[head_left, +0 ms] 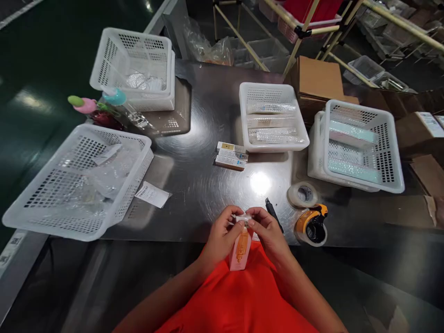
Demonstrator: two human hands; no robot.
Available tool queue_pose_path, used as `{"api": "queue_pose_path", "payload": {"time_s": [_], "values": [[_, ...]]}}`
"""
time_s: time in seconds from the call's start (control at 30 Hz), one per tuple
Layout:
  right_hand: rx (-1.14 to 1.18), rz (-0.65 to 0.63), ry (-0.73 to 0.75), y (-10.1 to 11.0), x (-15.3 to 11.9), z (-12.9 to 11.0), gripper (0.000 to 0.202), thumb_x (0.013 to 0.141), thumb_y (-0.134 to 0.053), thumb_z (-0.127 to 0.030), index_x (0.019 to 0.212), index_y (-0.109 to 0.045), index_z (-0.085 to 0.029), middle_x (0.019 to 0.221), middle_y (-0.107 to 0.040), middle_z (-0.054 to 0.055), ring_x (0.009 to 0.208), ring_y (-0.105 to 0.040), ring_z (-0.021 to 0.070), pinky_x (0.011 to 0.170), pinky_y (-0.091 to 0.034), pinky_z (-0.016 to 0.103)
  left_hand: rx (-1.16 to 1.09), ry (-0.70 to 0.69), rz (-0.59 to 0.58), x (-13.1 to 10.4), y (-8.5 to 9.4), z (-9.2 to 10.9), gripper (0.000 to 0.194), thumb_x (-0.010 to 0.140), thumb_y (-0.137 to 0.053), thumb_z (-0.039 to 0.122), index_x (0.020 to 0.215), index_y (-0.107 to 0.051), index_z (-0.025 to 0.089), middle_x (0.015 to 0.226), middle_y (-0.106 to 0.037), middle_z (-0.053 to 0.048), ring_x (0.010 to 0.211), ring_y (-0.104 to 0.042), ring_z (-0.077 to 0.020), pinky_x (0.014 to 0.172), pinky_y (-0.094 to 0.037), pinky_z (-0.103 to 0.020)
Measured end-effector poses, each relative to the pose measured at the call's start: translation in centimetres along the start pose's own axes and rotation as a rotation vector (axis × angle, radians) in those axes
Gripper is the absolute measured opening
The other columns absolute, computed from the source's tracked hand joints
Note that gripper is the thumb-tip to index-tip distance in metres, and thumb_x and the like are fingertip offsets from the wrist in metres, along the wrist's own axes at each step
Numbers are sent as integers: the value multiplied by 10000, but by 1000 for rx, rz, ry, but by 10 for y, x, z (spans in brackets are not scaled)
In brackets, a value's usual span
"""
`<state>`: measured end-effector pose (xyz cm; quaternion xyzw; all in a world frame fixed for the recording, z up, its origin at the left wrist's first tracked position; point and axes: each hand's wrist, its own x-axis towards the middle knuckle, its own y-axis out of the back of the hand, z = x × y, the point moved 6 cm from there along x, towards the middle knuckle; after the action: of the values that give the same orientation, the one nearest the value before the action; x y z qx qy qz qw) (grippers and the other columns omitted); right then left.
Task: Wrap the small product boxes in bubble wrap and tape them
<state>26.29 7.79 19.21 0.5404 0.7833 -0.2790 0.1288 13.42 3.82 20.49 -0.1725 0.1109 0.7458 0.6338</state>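
Observation:
A small pink box (240, 253) with orange print stands close to my red clothing at the table's front edge. My left hand (223, 233) is closed on its upper end, thumb and fingers pinching from the left. From the other side, my right hand (267, 231) pinches the same end, the fingertips of both hands almost meeting. Something whitish shows between the fingertips; I cannot tell whether it is a flap or clear wrap. Just beyond my right hand lies a black utility knife (274, 214). Several slim cartons (231, 156) lie side by side farther up the table.
On the left are a white basket with clear plastic packs (114, 222) and stacked baskets (166, 99) behind it, near a paper slip (153, 194). Rightward stand a basket of bubble-wrapped packs (274, 149), another basket (398, 171), a tape roll (294, 196) and a tape dispenser (301, 225).

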Motion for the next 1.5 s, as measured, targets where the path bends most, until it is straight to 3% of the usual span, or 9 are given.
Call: {"api": "queue_pose_path", "payload": {"time_s": [0.07,0.17,0.33,0.47,0.7,0.87,1.07,1.23,1.5], "values": [[41,29,29,1,-1,-1,451,678,-838,-466,1015,-626,-253,898,-651,5,786,-601,155,678,-482,266,-5,26,19,-1,3,-4,232,815,-575,327,1019,-539,222,851,-567,13,736,-566,-137,647,-468,-247],[31,70,82,0,-4,-1,420,690,-837,-456,959,-576,-265,933,-672,11,813,-615,160,699,-497,272,-12,4,35,0,5,-3,205,835,-574,321,1004,-505,229,863,-557,19,722,-556,-127,637,-466,-241],[-128,104,197,-3,-8,-3,294,762,-773,-478,785,-626,-225,908,-679,30,837,-616,173,753,-496,290,108,-164,20,2,5,8,130,894,-511,322,844,-554,209,868,-555,-6,800,-562,-142,690,-466,-249],[-274,112,323,-4,-9,-10,207,847,-695,-437,821,-683,-231,948,-695,44,893,-634,189,781,-498,298,174,-214,60,1,8,11,133,920,-492,301,946,-587,211,891,-597,-20,812,-586,-150,730,-486,-270],[-512,111,489,-11,-16,-23,175,929,-582,-365,857,-694,-252,926,-697,57,905,-636,208,816,-491,334,232,-372,69,-5,9,12,237,947,-528,384,882,-664,201,950,-630,-62,872,-622,-165,743,-515,-264],[-267,183,289,-3,-9,-15,256,869,-652,-481,1001,-650,-262,1006,-694,53,946,-631,205,828,-503,331,288,-426,69,-10,12,6,183,916,-588,345,934,-692,196,1048,-635,-88,883,-647,-167,706,-537,-247],[-231,-14,19,-6,14,-13,279,712,-783,-486,805,-715,-232,767,-661,0,719,-567,156,685,-456,288,336,-459,-17,-11,8,8,164,930,-550,253,1012,-681,199,1101,-612,-84,745,-625,-117,712,-538,-264],[-262,0,121,-4,17,-21,208,731,-782,-436,727,-729,-236,746,-644,-2,717,-556,150,682,-428,287,326,-445,30,-10,9,10,169,929,-551,276,976,-695,202,1193,-572,-106,845,-637,-148,734,-537,-282],[-447,-131,282,-9,11,-35,275,862,-672,-505,810,-779,-256,856,-671,61,847,-629,206,777,-503,354,277,-407,50,-5,10,8,154,926,-547,292,945,-670,200,1061,-651,-93,919,-650,-179,686,-526,-251]]}}
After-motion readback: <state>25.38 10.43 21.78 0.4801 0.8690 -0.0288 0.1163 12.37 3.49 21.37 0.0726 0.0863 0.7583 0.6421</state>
